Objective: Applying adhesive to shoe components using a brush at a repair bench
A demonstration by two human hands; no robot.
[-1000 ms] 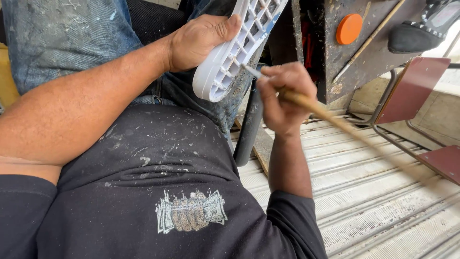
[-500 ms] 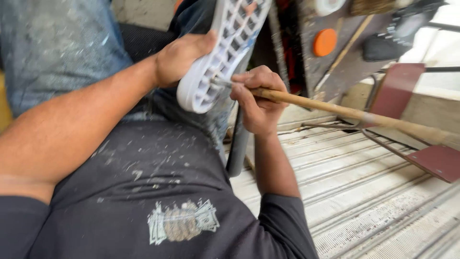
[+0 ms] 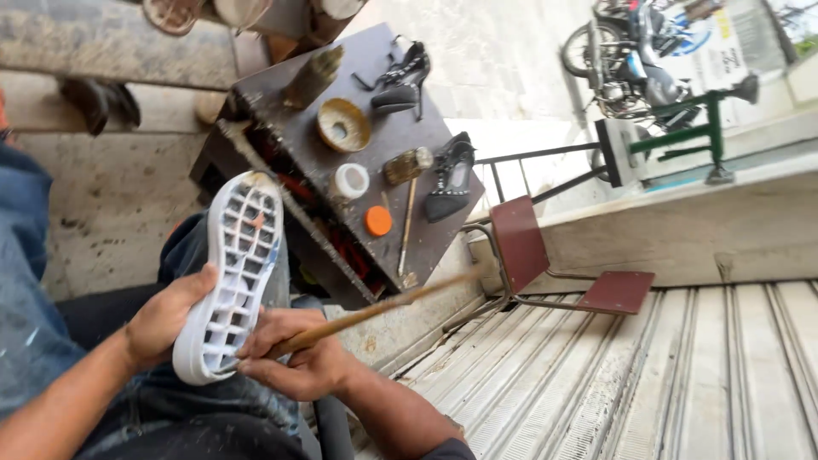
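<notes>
My left hand [image 3: 166, 319] grips the edge of a white shoe sole [image 3: 243, 247], holding it up with its grid of hollow cells facing me. My right hand [image 3: 298, 365] is shut on a long wooden stick [image 3: 375, 311]. The stick's near tip touches the lower end of the sole, close to my left thumb. Both hands are over my lap, above paint-spattered jeans [image 3: 25, 341].
A dark work table [image 3: 443, 243] beyond the sole carries black high-heeled shoes [image 3: 450, 175], a hammer [image 3: 409, 192], an orange lid [image 3: 377, 221], a white jar [image 3: 350, 181] and a round tin [image 3: 343, 125]. A red-brown metal chair [image 3: 521, 243] stands by a ribbed metal floor [image 3: 682, 375]. A motorbike [image 3: 626, 60] is parked far off.
My view has swung outward, so the hands and sole now sit low at the left and the table and chair show. Both hands keep their hold; the stick tip stays at the sole.
</notes>
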